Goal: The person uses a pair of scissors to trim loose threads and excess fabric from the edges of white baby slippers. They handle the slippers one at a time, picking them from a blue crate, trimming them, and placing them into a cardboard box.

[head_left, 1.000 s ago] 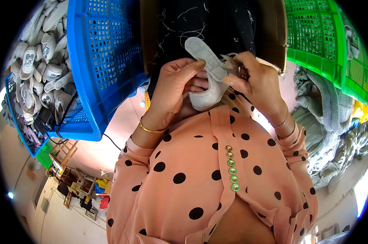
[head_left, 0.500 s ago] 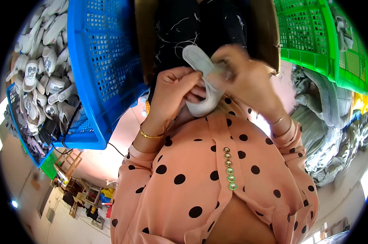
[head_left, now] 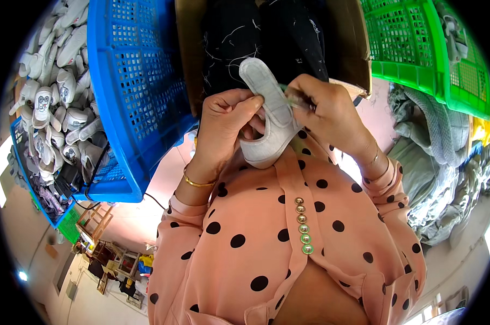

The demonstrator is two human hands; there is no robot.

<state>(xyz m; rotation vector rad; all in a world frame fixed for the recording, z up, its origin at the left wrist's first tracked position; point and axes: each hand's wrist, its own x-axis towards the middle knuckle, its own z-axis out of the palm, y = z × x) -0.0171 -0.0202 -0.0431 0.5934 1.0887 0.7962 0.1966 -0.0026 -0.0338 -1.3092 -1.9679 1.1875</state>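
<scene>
A small pale grey fabric shoe (head_left: 266, 146) is in front of my body, with a long strap-like flap (head_left: 267, 86) pointing away from me. My left hand (head_left: 223, 122) pinches it, thumb on the flap's edge and other fingers inside the opening. My right hand (head_left: 334, 114) is closed at the right side of the shoe. A small slim thing (head_left: 294, 100) pokes out between its fingers, too blurred to name. A loose white thread (head_left: 235, 65) curls near the flap's far end.
At my left stands a blue plastic basket (head_left: 139, 92), beside a heap of similar grey shoes (head_left: 61, 108). Green baskets (head_left: 412, 76) are at the right, above bundled grey fabric (head_left: 429, 179). An open cardboard box (head_left: 358, 43) surrounds my thread-strewn dark trousers (head_left: 234, 32).
The shoe has turned so that its flap shows more broadly. My right hand has slowed from a blur and drawn slightly right, off the flap. My left hand keeps its hold.
</scene>
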